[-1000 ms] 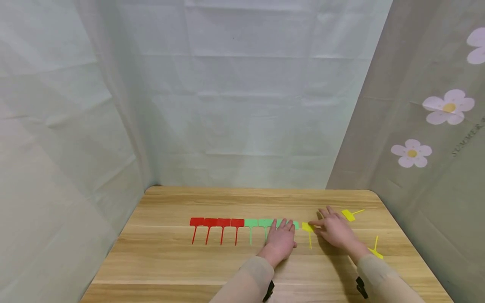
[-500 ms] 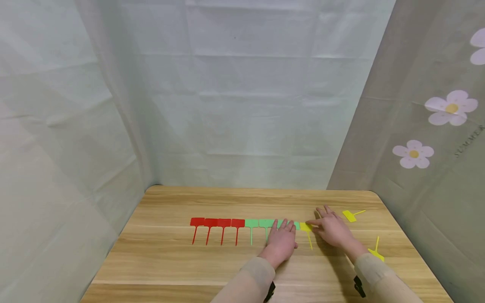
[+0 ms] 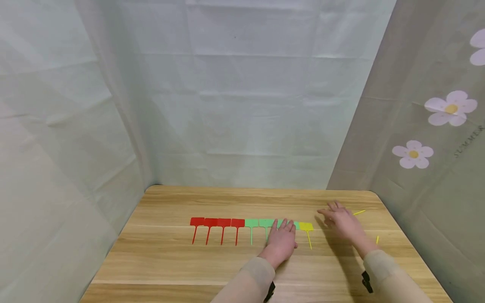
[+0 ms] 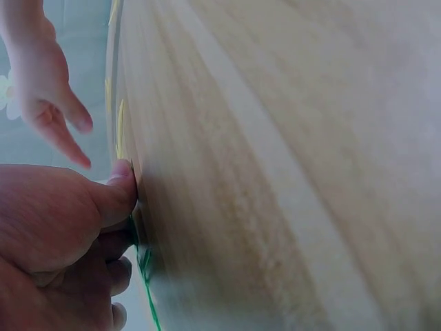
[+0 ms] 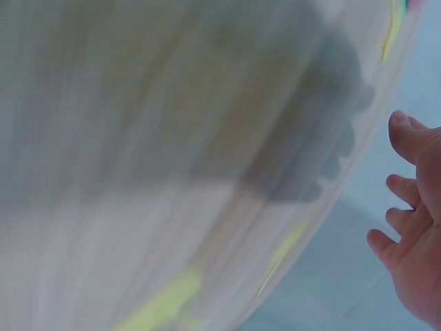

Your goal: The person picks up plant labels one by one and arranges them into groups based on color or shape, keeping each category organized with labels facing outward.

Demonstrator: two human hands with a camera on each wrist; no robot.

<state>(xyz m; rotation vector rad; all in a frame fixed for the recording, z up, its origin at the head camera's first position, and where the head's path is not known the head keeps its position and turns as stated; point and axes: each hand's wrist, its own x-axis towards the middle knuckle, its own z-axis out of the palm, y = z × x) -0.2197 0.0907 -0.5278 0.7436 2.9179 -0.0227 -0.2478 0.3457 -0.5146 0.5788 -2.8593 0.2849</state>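
Note:
Several red T-shaped plant labels (image 3: 224,222) lie side by side in a row, stems pointing toward me. Green labels (image 3: 251,223) continue it rightward, and a yellow label (image 3: 306,227) sits at its right end, stem slightly slanted. My left hand (image 3: 282,240) rests on the green labels with fingers extended, covering part of them. Held above the table right of the row, my right hand (image 3: 341,221) has loosely spread fingers and nothing in them. It covers most of another yellow label (image 3: 359,212), whose stem shows. In the right wrist view two yellow labels (image 5: 162,303) appear blurred.
A further yellow label (image 3: 377,240) lies right of my right forearm, mostly hidden by the sleeve. The wood-grain table (image 3: 159,261) has pale cloth hanging behind and at both sides. My right hand casts a shadow on the tabletop.
The yellow label slid left against the green ones under my right fingers. My right hand then let go of it, rose and moved right. My left hand stays in place.

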